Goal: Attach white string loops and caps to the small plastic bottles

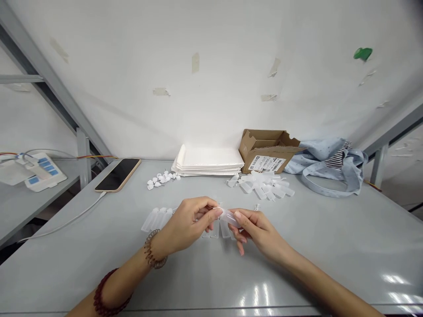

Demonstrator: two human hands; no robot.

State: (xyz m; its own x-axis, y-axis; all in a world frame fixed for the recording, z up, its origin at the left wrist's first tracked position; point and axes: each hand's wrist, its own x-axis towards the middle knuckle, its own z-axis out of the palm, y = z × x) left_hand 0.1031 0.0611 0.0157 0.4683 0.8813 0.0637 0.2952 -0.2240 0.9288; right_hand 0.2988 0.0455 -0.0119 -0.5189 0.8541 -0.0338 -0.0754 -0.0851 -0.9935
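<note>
Between my two hands is a small translucent plastic piece, flat and oblong with a rounded end. My left hand is closed, its thumb and finger pinching the whitish upper end; those fingers hide whether a separate part is there. At the other end, the thumb and fingers of my right hand grip the same piece. Similar pieces lie on the table just beneath my hands, partly covered. A neat row of such pieces lies left of them, partly behind my left hand.
On the grey table are small white parts, a stack of white envelopes or sheets, and a loose pile of translucent pieces. An open cardboard box, blue cloth bag and charging phone stand around the back.
</note>
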